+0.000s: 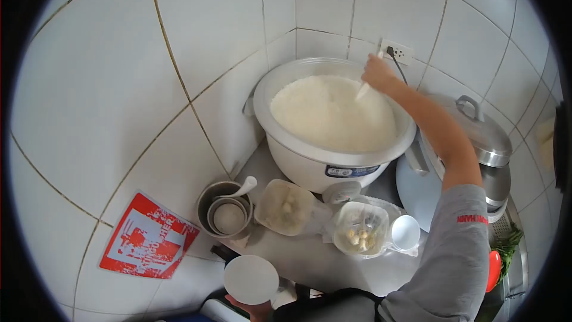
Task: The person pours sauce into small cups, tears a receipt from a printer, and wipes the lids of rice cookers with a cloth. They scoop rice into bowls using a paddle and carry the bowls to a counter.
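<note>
A large white rice cooker [295, 161] stands in the corner, full of white rice [328, 110]. My right hand [380, 74] is closed around the handle of a white paddle [362, 90], whose lower end touches the rice near the pot's right side. Low in the view, my left hand [256, 309] holds a round white plate [251, 279] from below, near the counter's front edge. Most of its fingers are hidden by the plate.
A metal pot [205, 203] with a bowl and white spoon, two plastic tubs of food [279, 206] [360, 244] and a white cup [406, 232] stand before the cooker. Lidded metal pots [491, 143] stand right; a wall socket [400, 52] is behind.
</note>
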Demonstrator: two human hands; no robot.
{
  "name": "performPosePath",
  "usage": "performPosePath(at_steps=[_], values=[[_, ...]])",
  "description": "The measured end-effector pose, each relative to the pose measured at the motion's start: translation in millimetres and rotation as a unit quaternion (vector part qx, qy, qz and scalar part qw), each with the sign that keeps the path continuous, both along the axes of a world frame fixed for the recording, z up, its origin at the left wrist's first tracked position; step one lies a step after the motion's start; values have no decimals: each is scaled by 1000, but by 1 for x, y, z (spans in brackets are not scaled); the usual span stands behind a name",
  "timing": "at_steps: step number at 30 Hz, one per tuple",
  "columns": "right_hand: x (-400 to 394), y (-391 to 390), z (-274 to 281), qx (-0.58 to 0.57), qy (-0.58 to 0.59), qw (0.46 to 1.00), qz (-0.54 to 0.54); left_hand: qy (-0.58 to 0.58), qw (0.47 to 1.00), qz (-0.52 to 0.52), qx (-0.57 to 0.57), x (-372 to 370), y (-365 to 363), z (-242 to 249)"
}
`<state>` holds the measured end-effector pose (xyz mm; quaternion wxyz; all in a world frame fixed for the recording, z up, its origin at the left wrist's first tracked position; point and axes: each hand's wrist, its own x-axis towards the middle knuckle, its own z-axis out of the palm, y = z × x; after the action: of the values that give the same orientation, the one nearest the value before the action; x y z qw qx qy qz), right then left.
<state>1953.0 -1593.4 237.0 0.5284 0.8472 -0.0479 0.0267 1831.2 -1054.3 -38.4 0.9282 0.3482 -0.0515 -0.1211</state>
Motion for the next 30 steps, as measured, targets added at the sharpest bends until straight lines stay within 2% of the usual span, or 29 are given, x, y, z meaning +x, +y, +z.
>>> performPosePath(at_steps=[1, 3, 5, 6, 7, 9, 10, 11, 13, 15, 16, 19, 23, 24, 25, 26, 28, 29, 30], values=[[6, 8, -7, 6, 52, 998, -26, -5, 1000, -1, 2, 7, -1, -1], [3, 6, -2, 17, 58, 998, -21, -19, 998, 10, -53, 15, -11, 4], [-17, -16, 2, 82, -98, 992, 4, -2, 1000, 7, -29, 23, -16, 16], [-14, -33, 0, 103, -99, 982, -122, 9, 1000, 10, -9, 26, -19, 20], [-22, -44, -16, 103, -94, 982, -129, 14, 1000, 4, -8, 28, -18, 21], [-33, -52, -37, 199, -113, 948, -221, -56, 998, -34, -15, 40, -14, 23], [-38, -45, -40, 216, -76, 934, -275, -57, 998, -33, -14, 47, -11, 23], [-47, -35, -43, 216, -72, 934, -276, -69, 997, -36, -12, 51, -9, 21], [-68, -24, -50, 284, -128, 929, -198, -73, 996, -43, -8, 57, -7, 17], [-71, 8, -41, 313, -120, 915, -226, -62, 993, -65, -74, 68, -10, 11], [-71, 23, -40, 343, -112, 898, -251, -75, 993, -72, -58, 72, -11, 9], [-62, 34, -34, 340, -59, 901, -262, -85, 986, -111, -90, 83, -24, 31], [-56, 56, -24, 350, -7, 903, -251, -115, 983, -100, -106, 100, -45, 48], [-54, 62, -16, 366, -20, 900, -234, -128, 992, 1, 22, 103, -58, 62], [-55, 63, -11, 384, -31, 897, -218, -136, 974, 103, 151, 104, -67, 71], [-53, 55, -8, 383, -34, 898, -215, -28, 995, -2, -99, 113, -67, 70], [-41, 27, -4, 348, -133, 920, -121, -19, 993, -21, -118, 121, -73, 81], [-34, 9, -12, 351, -128, 921, -114, -6, 990, -43, -134, 119, -77, 91], [-27, -12, -25, 256, -149, 948, -114, -30, 995, -39, -88, 113, -85, 111]])
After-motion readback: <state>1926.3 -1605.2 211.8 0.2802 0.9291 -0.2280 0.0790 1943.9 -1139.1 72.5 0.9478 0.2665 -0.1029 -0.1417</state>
